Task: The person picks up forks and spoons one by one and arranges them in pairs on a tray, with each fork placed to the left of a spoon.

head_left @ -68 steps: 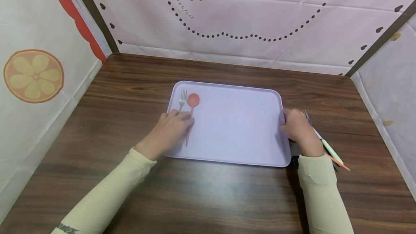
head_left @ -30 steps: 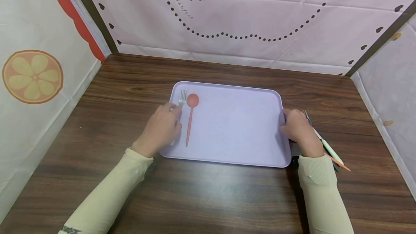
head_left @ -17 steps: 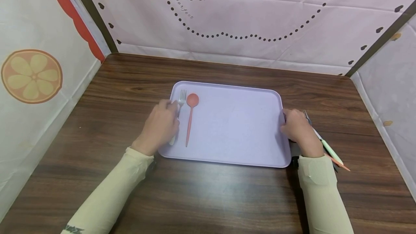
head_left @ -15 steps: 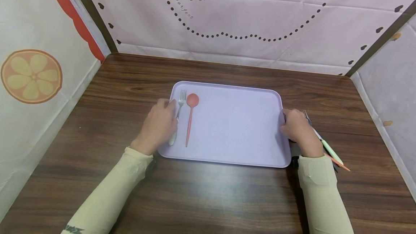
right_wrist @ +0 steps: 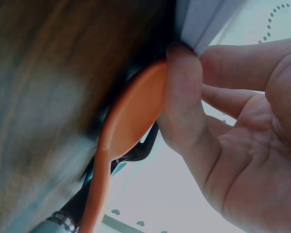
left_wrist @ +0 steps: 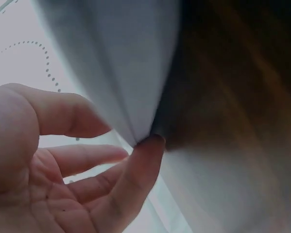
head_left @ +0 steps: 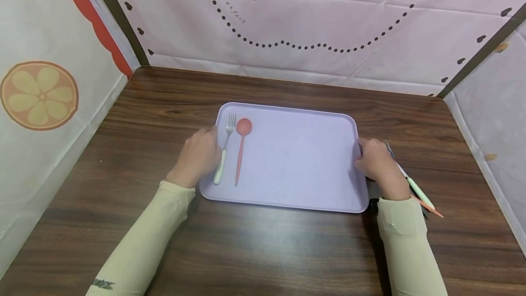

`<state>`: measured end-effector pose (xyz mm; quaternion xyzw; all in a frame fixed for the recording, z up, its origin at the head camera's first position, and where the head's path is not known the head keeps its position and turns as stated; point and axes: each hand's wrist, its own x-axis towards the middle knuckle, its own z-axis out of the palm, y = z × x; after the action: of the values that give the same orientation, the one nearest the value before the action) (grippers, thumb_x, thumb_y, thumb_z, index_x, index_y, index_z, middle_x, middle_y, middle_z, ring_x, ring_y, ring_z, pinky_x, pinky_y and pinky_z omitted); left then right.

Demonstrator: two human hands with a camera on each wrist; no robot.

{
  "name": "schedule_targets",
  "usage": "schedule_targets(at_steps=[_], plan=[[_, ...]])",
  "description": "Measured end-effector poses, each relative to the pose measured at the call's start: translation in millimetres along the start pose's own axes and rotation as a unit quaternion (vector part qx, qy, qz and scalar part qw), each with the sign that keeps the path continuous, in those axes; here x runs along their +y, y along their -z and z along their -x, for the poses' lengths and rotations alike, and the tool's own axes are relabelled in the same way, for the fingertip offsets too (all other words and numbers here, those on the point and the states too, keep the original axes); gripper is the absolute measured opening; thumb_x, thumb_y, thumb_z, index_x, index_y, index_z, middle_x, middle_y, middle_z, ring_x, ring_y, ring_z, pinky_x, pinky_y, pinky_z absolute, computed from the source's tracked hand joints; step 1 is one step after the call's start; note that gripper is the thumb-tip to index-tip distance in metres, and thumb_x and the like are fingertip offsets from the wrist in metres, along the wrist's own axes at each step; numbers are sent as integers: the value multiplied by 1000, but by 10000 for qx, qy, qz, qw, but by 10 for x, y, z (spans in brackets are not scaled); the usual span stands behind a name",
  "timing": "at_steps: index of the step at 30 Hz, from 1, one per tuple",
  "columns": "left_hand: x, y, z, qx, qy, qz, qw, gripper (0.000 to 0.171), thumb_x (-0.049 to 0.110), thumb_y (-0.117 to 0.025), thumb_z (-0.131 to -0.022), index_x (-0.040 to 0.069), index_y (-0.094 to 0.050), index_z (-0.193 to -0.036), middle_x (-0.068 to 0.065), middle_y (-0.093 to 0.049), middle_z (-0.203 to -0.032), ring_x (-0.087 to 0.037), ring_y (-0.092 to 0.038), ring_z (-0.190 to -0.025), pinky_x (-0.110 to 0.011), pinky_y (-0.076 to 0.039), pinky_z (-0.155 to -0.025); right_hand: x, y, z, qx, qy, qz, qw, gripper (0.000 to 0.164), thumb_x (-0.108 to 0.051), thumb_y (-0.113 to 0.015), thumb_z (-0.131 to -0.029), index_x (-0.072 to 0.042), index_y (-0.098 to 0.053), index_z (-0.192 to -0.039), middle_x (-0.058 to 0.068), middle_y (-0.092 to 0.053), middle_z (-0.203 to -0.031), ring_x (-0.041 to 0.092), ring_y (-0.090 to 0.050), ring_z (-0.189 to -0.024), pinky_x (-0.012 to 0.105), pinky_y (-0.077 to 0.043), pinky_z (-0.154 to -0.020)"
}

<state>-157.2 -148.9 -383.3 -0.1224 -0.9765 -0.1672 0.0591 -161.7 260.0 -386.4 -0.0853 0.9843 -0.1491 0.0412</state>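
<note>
A lilac tray [head_left: 296, 159] lies on the dark wooden table. Along its left side rest a fork [head_left: 220, 163] with a pale green handle and a coral spoon [head_left: 240, 150], side by side. My left hand [head_left: 196, 156] is at the tray's left edge; in the left wrist view, thumb and a finger [left_wrist: 145, 165] close around the rim. On the opposite side my right hand [head_left: 376, 161] grips the right edge, thumb on one face and a finger [right_wrist: 184, 92] behind it. An orange spoon [right_wrist: 135, 116] sits right beside that finger.
More cutlery lies right of the tray, partly hidden by the right hand and sleeve: a green-handled piece [head_left: 420, 193], an orange handle [head_left: 429, 207] and dark pieces. Printed cloth panels [head_left: 287, 22] enclose the table [head_left: 267, 250] at the back and sides.
My left hand has moved left, off the fork and spoon, to the tray's left edge, uncovering the fork's handle. The right hand stays at the right edge.
</note>
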Motion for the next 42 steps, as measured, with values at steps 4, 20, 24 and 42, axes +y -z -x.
schedule_targets(at_steps=[4, 20, 24, 42], plan=[[-4, 30, -18, -251, 210, 65, 9994, 28, 5, -44, -81, -9, -54, -104, -23, -54, -88, -40, -53, -79, -57, -48, -67, -3, 9, -4, 16, 45, -3, 10000, 14, 1, -54, -65, 4, -54, -79, 23, -56, -76, 38, -49, -77, 53, -42, -68], [-68, 89, -38, -977, 516, 184, 9937, 24, 5, -46, -80, -7, -53, -100, -20, -52, -83, -33, -50, -72, -50, -48, -61, 10, 8, 11, 53, 81, 9, 10000, 11, 1, -54, -64, 1, -50, -74, 16, -52, -67, 35, -47, -70, 51, -41, -64], [-85, 96, -36, -1166, 617, 228, 9910, 15, 3, -46, -80, -3, -53, -91, -18, -52, -76, -31, -49, -67, -47, -48, -58, 8, 14, 8, 45, 70, 0, 10000, 11, 1, -53, -64, 1, -50, -74, 16, -51, -67, 35, -46, -71, 50, -41, -64], [-142, 60, -57, -1240, 534, 359, 9902, 28, 6, -42, -81, -4, -54, -104, -20, -56, -88, -33, -51, -74, -52, -48, -65, 29, 7, -8, -35, -70, 113, 9999, 11, 1, -53, -68, 2, -53, -79, 13, -50, -64, 31, -45, -67, 47, -41, -62]])
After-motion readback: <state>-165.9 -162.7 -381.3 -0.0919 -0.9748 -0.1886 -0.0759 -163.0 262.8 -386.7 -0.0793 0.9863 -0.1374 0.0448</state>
